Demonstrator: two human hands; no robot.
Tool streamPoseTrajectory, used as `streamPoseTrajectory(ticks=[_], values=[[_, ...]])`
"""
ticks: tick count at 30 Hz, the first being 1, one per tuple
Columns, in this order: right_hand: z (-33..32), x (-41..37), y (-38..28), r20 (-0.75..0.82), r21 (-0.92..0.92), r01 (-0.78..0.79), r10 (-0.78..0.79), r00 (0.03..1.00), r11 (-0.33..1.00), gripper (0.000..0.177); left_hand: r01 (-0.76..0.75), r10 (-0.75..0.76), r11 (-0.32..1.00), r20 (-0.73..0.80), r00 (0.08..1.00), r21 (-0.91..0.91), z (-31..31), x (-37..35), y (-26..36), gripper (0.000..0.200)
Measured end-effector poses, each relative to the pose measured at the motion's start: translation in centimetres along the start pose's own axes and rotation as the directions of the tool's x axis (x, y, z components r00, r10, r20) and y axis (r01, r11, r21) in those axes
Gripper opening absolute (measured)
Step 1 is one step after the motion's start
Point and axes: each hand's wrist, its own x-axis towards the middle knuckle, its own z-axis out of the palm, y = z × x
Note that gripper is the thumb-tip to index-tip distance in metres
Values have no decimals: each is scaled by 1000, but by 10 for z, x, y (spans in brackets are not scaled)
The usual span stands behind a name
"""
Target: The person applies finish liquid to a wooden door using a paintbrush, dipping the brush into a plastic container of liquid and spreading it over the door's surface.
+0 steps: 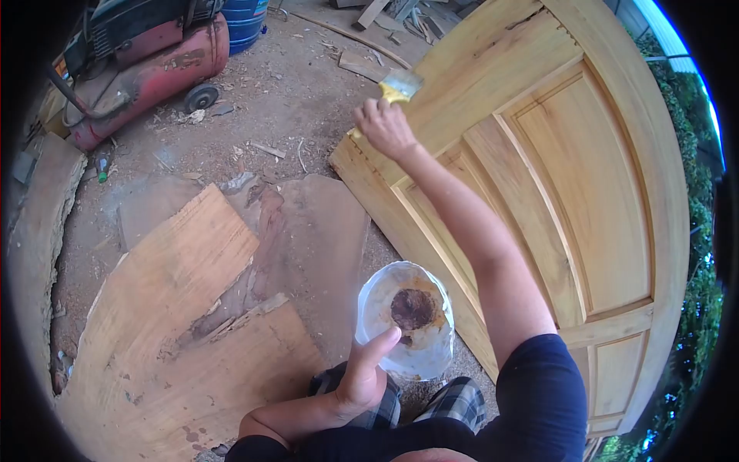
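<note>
My right hand [385, 127] is closed around the yellow handle of a paintbrush [402, 85], its pale bristles pointing up and to the right at the edge of a wooden door. The panelled door [531, 200] leans at a slant on my right, under my outstretched arm. Low in the middle, my left hand [363, 373] grips a whitish translucent plastic container [439, 358], thumb over its rim and the other fingers hidden. Dark brown matter lies at the bottom of the container, and brownish stains mark its inside wall.
A red air compressor [165, 73] with a small wheel stands at the upper left, beside a blue drum [245, 23]. Flat plywood and cardboard-like sheets [177, 262] cover the ground ahead of my knees. Wood scraps [362, 65] and shavings are scattered on the dirt.
</note>
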Motion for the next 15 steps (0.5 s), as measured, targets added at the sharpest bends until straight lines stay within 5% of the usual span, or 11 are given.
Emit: streamPoseTrajectory(ticks=[3, 7, 9, 13, 15], values=[[30, -29, -79, 94, 381, -116, 86, 992, 917, 8, -67, 71, 995, -45, 996, 78, -7, 3, 0, 60], [45, -63, -95, 299, 625, -283, 112, 948, 727, 8, -53, 62, 992, -77, 995, 116, -7, 8, 4, 60], [48, -86, -52, 564, 748, -553, 88, 821, 368, 18, -95, 106, 986, -81, 991, 135, -11, 13, 3, 60], [-57, -85, 94, 513, 744, -628, 407, 755, 228, 22, -97, 98, 995, -90, 991, 19, -5, 19, 10, 55], [-126, -75, 157, 246, 795, -518, 613, 750, 315, 25, -112, 113, 994, -79, 990, 22, -3, 24, 11, 55]])
